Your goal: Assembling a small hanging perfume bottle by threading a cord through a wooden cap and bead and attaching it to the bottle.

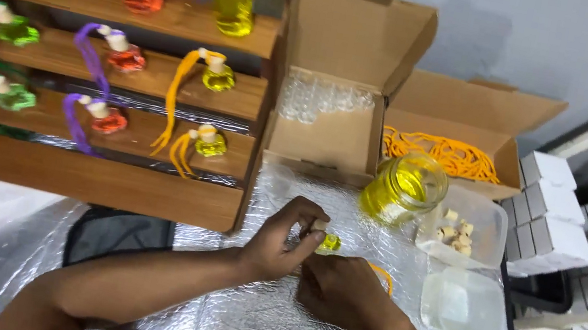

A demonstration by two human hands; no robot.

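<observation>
Left hand (280,242) curled nearly closed, thumb and fingertips pinched on a small vial (330,241) of yellow liquid with a pale stopper, held just above the foil-covered table (257,328). Right hand (343,290) folded into a loose fist just below the vial, knuckles up; an orange cord (381,275) emerging from its far side. Grip of the right hand's fingers hidden under its own back, so contact with the vial impossible to confirm. Most of the vial covered by the left fingers. Just beyond, a glass jar (404,187) of yellow liquid, beside a clear tub (463,227) of small stoppers. Upper bottles on the wooden rack (78,179) cut off by the frame edge. Clear vials in the open cardboard box (326,126) blurred, number unreadable.
</observation>
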